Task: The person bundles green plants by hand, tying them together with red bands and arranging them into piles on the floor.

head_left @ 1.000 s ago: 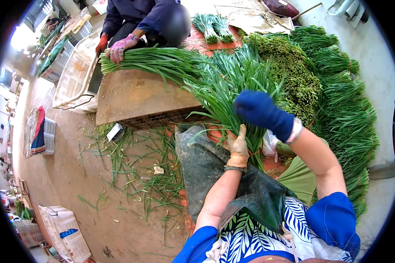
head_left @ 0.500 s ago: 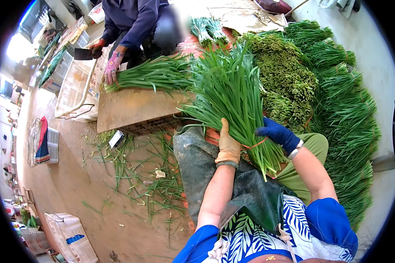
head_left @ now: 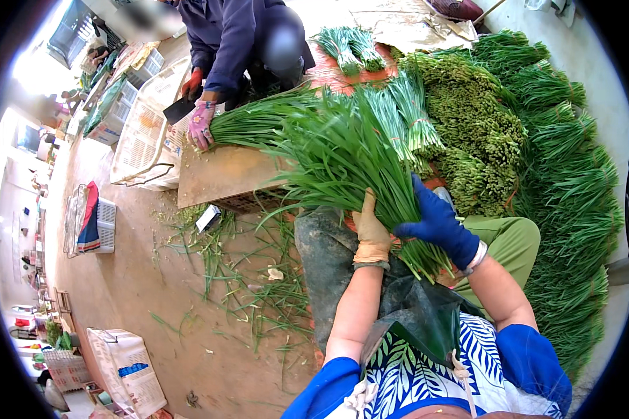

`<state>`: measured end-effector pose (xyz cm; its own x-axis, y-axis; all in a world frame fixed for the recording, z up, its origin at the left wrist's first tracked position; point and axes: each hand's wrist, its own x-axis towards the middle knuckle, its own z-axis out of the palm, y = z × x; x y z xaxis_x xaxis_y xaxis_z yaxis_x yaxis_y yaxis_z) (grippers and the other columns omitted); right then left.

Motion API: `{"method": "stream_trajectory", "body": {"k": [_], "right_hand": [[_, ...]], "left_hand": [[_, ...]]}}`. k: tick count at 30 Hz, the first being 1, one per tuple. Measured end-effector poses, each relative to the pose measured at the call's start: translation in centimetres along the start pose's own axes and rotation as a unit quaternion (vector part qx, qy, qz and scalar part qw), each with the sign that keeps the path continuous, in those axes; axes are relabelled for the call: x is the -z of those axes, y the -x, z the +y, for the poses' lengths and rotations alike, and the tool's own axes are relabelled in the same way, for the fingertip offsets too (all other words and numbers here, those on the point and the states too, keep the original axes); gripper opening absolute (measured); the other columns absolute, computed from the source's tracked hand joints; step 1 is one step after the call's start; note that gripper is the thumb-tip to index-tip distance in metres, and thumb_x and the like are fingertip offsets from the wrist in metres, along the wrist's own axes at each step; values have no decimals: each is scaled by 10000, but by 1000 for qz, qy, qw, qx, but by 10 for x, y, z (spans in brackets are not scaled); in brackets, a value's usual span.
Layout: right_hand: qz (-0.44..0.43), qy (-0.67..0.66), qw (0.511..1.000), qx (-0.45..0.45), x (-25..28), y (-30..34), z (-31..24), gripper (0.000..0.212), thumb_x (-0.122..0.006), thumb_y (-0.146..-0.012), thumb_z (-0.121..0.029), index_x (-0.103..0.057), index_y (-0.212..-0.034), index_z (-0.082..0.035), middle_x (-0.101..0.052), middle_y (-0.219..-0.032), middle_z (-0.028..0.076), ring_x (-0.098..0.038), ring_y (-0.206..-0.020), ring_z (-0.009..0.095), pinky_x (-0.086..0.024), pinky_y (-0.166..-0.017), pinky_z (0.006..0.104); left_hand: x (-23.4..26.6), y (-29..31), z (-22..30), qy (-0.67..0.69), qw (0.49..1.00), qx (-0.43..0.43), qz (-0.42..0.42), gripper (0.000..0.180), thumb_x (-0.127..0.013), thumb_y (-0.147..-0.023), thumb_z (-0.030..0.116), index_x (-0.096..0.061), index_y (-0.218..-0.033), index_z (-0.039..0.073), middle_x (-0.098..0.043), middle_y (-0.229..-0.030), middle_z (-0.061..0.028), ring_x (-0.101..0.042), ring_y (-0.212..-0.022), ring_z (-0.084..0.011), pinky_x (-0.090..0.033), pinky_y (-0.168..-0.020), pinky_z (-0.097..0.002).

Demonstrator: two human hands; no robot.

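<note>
A big bunch of green garlic chives is held upright over my lap, leaves fanning away to the far left and cut ends near me. My left hand, in a tan glove, grips the bunch's left side. On its right side my right hand, in a blue glove, presses with the thumb across the stalks. Part of the fingers is hidden by the leaves. Beneath the bunch, a dark waterproof apron covers my lap.
Across a low wooden block, a co-worker with a cleaver holds other chives. Tied bundles line the right wall beside stacked budded stalks. Trimmings litter the floor. A basket stands at the far left.
The bunch's leaves have swung left, uncovering pale-stemmed bundles behind it. My right hand has closed in over the stalks, where an orange band showed before. The co-worker's cleaver has shifted and tilted.
</note>
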<state>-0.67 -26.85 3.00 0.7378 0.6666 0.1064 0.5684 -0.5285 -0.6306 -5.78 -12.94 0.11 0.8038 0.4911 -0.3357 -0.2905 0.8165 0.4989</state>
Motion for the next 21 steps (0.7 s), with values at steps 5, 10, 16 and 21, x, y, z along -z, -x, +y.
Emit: {"method": "stream_trajectory", "body": {"k": [5, 10, 16, 21], "right_hand": [[71, -226, 966, -99, 19, -46, -26, 937, -787, -715, -264, -250, -1430, 15, -504, -1303, 161, -499, -1175, 217, -392, -990, 334], [96, -474, 867, -119, 30, -65, 10, 578, -721, -716, -89, -504, -1244, 1, -629, -1089, 85, -597, -947, 175, -464, -867, 302], [197, -549, 795, -169, 40, -46, 39, 439, -667, -715, -36, -576, -1143, -3, -656, -1002, 74, -620, -879, 199, -479, -831, 315], [162, -474, 855, -136, 42, -44, 36, 567, -698, -752, -96, -471, -1262, 0, -620, -1102, 103, -605, -950, 213, -469, -858, 320]], "left_hand": [[-6, 6, -5, -61, 997, 4, 40, 431, -598, -902, 199, -482, -1283, 34, -555, -1226, -99, -558, -1077, -249, -493, -896, -401], [10, -2, -13, 33, 998, 57, -9, 440, -572, -920, 263, -480, -1294, 50, -550, -1252, -89, -551, -1093, -273, -461, -940, -437], [19, -6, -18, 62, 990, 125, 8, 447, -558, -927, 314, -487, -1295, 71, -550, -1265, -84, -548, -1110, -290, -454, -944, -457], [15, -3, -20, 23, 995, 97, 28, 492, -636, -885, 282, -472, -1299, 70, -535, -1272, -69, -545, -1110, -268, -470, -933, -438]]}}
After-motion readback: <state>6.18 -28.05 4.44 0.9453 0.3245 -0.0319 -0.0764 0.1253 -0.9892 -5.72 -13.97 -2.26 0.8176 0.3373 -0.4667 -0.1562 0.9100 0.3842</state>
